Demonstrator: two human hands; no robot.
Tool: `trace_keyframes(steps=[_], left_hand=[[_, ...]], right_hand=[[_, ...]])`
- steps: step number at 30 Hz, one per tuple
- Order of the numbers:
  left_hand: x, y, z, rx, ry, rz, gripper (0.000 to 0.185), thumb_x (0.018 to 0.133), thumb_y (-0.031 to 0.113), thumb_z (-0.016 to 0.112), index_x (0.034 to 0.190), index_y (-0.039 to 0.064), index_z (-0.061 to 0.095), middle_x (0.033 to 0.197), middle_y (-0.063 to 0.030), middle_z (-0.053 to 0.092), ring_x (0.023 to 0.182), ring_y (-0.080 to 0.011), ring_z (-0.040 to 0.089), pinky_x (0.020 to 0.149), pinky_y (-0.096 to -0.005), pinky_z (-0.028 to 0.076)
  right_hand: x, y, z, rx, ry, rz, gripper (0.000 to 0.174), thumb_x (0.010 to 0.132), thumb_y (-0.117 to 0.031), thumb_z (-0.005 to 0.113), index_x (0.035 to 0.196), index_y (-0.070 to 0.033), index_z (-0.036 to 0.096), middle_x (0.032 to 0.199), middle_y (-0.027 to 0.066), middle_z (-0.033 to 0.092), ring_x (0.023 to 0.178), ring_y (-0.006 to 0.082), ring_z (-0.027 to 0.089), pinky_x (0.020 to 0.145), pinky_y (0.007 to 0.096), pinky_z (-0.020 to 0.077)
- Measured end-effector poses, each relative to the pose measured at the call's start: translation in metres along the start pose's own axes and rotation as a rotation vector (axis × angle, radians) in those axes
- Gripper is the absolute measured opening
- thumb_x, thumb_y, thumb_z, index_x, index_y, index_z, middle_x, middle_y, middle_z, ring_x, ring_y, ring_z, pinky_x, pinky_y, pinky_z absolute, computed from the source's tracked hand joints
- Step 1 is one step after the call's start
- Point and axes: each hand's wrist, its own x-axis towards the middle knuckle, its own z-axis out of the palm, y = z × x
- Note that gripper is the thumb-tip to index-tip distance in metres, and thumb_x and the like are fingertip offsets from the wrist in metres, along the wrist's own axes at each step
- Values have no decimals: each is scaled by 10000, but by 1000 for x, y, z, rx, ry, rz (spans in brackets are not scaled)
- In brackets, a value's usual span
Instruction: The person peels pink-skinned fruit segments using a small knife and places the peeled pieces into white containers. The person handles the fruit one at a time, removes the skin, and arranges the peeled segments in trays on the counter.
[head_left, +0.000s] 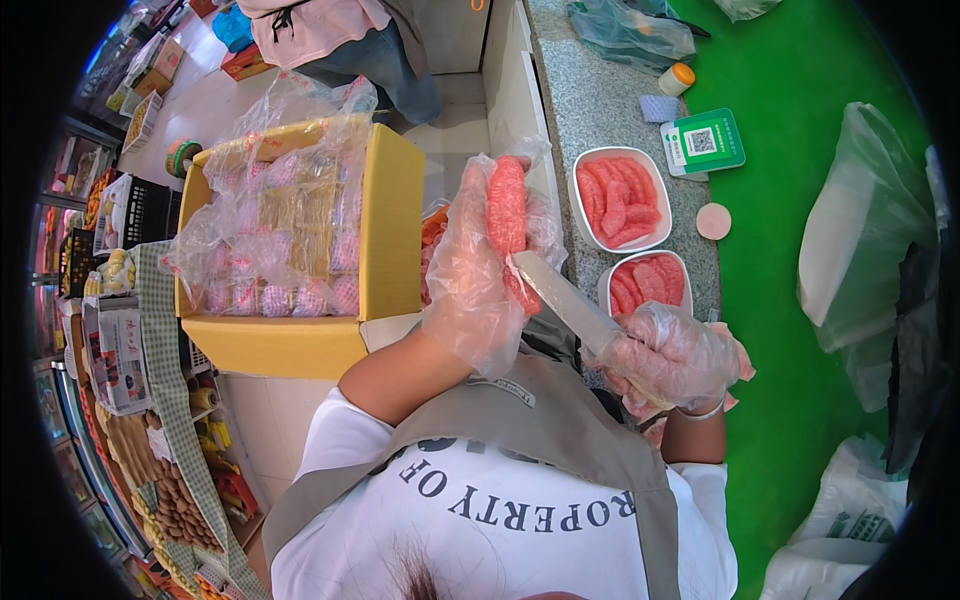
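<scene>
My left hand (469, 262), in a clear plastic glove, holds a peeled pink pomelo segment (507, 206) upright. My right hand (667, 356), gloved the same way, is closed around the handle of a knife. The tip of its broad blade (566, 296) touches the lower part of the segment or lies just in front of it. Beyond the knife, two white plastic tubs stand on the stone counter; the farther tub (634, 247) and the nearer tub (604, 289) both hold pink pomelo pieces. Pale pink peel (742, 352) shows beneath and beside my right hand.
On my left stands a yellow carton (394, 217) of net-wrapped fruit under a plastic liner. The speckled counter (555, 75) adjoins a green surface (772, 247) bearing a payment-code stand (709, 142) and plastic bags (862, 232). A person (352, 52) in an apron stands ahead.
</scene>
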Motion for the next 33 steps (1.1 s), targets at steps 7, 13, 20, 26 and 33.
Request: trace_keyframes(steps=[7, 13, 20, 26, 33], left_hand=[[-2, 3, 0, -33, -31, -41, 438, 1024, 447, 345, 1179, 62, 487, 666, -13, 426, 569, -135, 391, 556, -280, 355], [0, 4, -1, -72, -14, -84, 445, 1026, 433, 346, 1203, 49, 483, 680, -25, 440, 583, -138, 403, 564, -284, 359], [1, 5, -10, -71, -117, -139, 412, 997, 451, 438, 1156, 76, 495, 735, -37, 487, 629, -148, 483, 615, -285, 427], [11, 0, -22, -273, -250, -334, 394, 994, 431, 456, 1124, 64, 520, 717, -37, 487, 612, -155, 478, 596, -288, 416], [13, 2, -24, -226, -76, -248, 442, 985, 437, 461, 1156, 35, 534, 717, -52, 462, 617, -164, 440, 591, -303, 385]], right_hand=[[13, 14, -14, 87, -88, 69, 292, 1000, -266, 454, 941, -19, 599, 654, -17, 545, 510, 39, 502, 454, 185, 422], [18, 23, -15, 60, -87, -71, 300, 1005, -263, 451, 929, -10, 594, 649, -18, 539, 500, 36, 480, 455, 187, 402], [19, 24, -8, 86, -56, -155, 307, 999, -259, 472, 895, 5, 590, 629, -4, 528, 486, 48, 470, 443, 196, 387], [28, 28, -9, 288, -221, -44, 351, 996, -282, 474, 850, 16, 587, 601, 25, 528, 452, 73, 478, 396, 220, 382], [16, 24, -13, 185, -132, -96, 332, 985, -261, 479, 854, 24, 587, 611, 23, 535, 444, 65, 475, 388, 224, 383]])
